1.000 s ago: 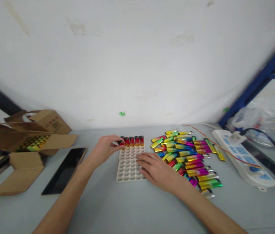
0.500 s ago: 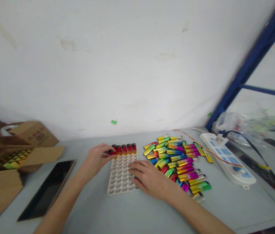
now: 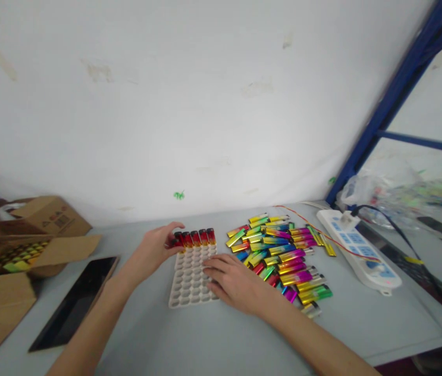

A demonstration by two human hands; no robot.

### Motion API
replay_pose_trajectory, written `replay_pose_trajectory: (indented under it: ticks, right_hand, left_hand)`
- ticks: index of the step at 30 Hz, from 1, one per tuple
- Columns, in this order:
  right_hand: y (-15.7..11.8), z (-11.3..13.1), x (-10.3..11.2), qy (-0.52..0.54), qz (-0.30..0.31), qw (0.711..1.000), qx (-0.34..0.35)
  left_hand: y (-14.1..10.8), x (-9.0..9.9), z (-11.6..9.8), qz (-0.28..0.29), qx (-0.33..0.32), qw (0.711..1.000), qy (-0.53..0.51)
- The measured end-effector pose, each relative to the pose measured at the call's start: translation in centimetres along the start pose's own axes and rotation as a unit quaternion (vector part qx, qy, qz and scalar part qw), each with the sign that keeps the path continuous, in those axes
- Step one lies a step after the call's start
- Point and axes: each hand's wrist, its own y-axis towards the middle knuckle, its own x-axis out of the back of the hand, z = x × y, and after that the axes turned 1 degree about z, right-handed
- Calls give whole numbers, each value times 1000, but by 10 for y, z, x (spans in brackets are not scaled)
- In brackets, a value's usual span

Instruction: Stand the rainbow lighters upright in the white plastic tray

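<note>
A row of red-and-yellow lighters (image 3: 194, 239) stands upright along the far edge of a white tray (image 3: 174, 302) with round holes. My left hand (image 3: 156, 251) is at the row's left end, its thumb and fingers around another dark red lighter (image 3: 173, 242), which they partly hide. The index finger arches above it. My right hand (image 3: 234, 282) lies palm down with its fingers stretched over the tray's right side, covering some of the holes. Just right of this hand, many shiny multicoloured lighters (image 3: 279, 248) lie loose in a pile.
Left of the tray lies a dark tablet-like device (image 3: 75, 300), beside an open cardboard box (image 3: 68, 250) with yellow-topped items inside. A white power strip (image 3: 356, 248) with cables, a plastic bag (image 3: 356, 190) and a blue metal frame (image 3: 385, 109) are at the right. A wall (image 3: 205, 104) rises behind.
The view has shifted slightly. My left index finger has lifted and arched, while the thumb stays low by the dark red lighter. My right hand stays flat on the tray.
</note>
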Motion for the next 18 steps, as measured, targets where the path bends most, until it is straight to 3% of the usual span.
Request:
replay_pose_trajectory:
  ticks: [11, 15, 16, 18]
  right_hand:
    - [1, 2, 0, -27, -1, 1000, 7]
    - [2, 0, -2, -26, -1, 1000, 3]
    - [2, 0, -2, -27, -2, 1000, 4]
    - [2, -1, -4, -28, -6, 1000, 8]
  left_hand:
    - [1, 15, -6, 62, 16, 998, -2]
    - [5, 20, -41, -53, -52, 996, 58]
    - [9, 16, -55, -58, -78, 993, 62]
    - [22, -2, -81, -1, -123, 990, 72]
